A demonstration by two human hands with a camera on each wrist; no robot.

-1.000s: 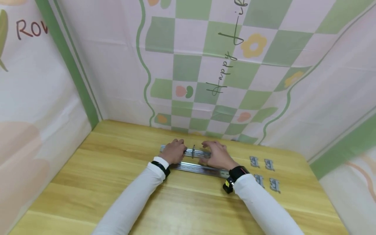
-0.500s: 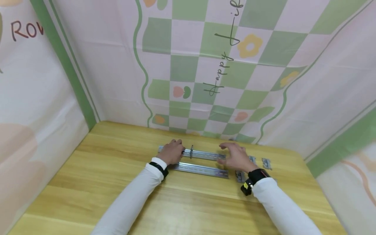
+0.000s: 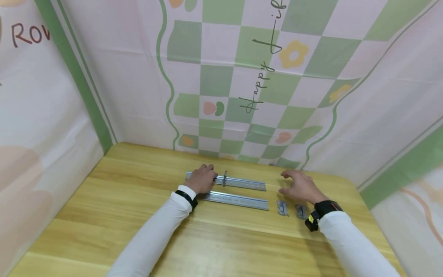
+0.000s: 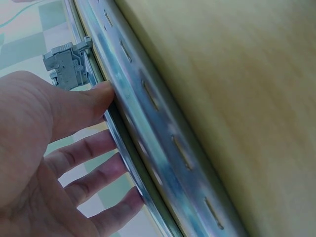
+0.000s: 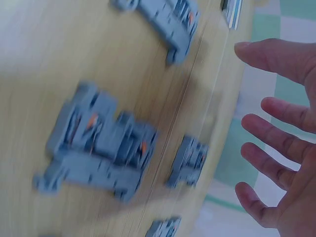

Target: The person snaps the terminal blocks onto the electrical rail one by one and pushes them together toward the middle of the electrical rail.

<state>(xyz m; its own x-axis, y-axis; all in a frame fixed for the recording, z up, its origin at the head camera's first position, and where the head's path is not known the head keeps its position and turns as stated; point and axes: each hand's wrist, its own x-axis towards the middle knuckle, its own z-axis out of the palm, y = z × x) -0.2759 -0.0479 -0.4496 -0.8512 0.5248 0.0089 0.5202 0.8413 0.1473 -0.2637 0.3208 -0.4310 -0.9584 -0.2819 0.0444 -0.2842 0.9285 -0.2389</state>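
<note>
My left hand [image 3: 202, 179] holds the back DIN rail [image 3: 247, 184], thumb on one long edge and fingers along the other. A grey terminal block [image 4: 68, 65] stands upright on that rail, just beyond the thumb. The front DIN rail [image 3: 238, 201], slotted and silvery, lies parallel and nearer to me. My right hand [image 3: 300, 187] hovers with spread, relaxed fingers right of the rails and holds nothing. Below it lie loose grey terminal blocks, one on the left [image 3: 282, 208] and one beside it [image 3: 301, 211]. The right wrist view shows further blocks [image 5: 188, 160], which my hand hides in the head view.
The wooden table [image 3: 194, 246] carries everything. A printed fabric curtain [image 3: 221, 84] hangs along its back edge, and another fabric panel [image 3: 45, 115] closes the left side. In the right wrist view, a rail end [image 5: 234, 12] shows near the thumb.
My right hand has moved right, away from the back rail and its terminal block, to above the loose blocks. My left hand has stayed on the rail.
</note>
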